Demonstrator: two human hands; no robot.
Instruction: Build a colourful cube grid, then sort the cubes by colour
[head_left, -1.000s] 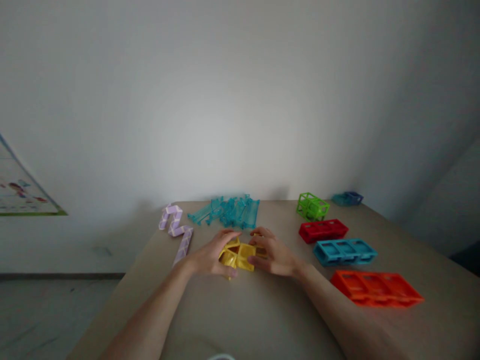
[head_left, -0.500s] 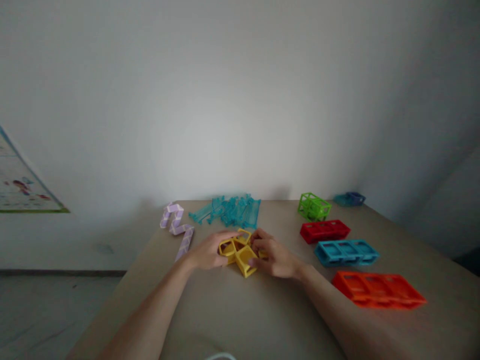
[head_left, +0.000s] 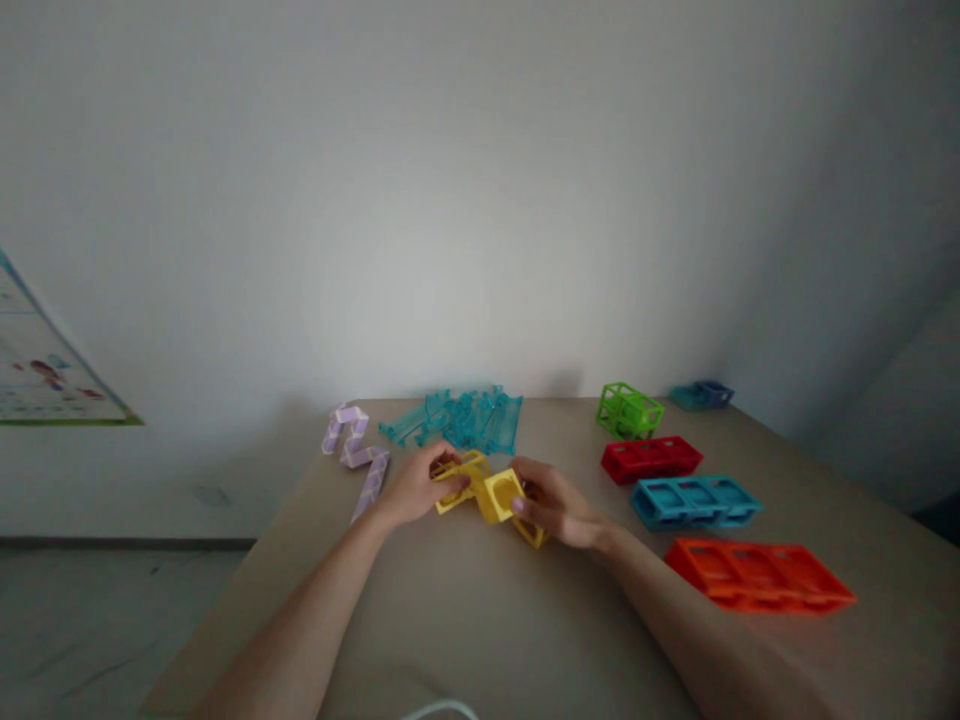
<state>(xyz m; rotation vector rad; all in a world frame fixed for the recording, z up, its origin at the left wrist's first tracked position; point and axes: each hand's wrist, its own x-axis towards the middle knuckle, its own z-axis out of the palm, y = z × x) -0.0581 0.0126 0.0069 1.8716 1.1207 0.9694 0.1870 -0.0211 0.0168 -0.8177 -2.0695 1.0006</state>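
Between my hands is a yellow toy of linked hollow cube frames (head_left: 498, 496), held over the middle of the table. My left hand (head_left: 414, 487) grips its left end, thumb on the near side and fingers curled behind. My right hand (head_left: 559, 506) is closed around the right part, with the thumb against a cube's side. One yellow frame hangs down below the right fingers. Some of the right fingers are hidden behind the toy. Behind it lies a heap of translucent teal plastic pieces (head_left: 469, 420).
On the left lies a lilac snake-like folding toy (head_left: 365, 457). Along the right sit a green cube frame (head_left: 628, 411), a red block row (head_left: 651, 459), a blue one (head_left: 695, 502) and an orange one (head_left: 759, 575). Dark blue pieces (head_left: 711, 395) rest at the back right corner. A wall stands behind.
The yellow toy has been turned and folded differently, its cubes now stretched more sideways. My left fingers have curled in to pinch its left end, and my right hand has shifted its hold.
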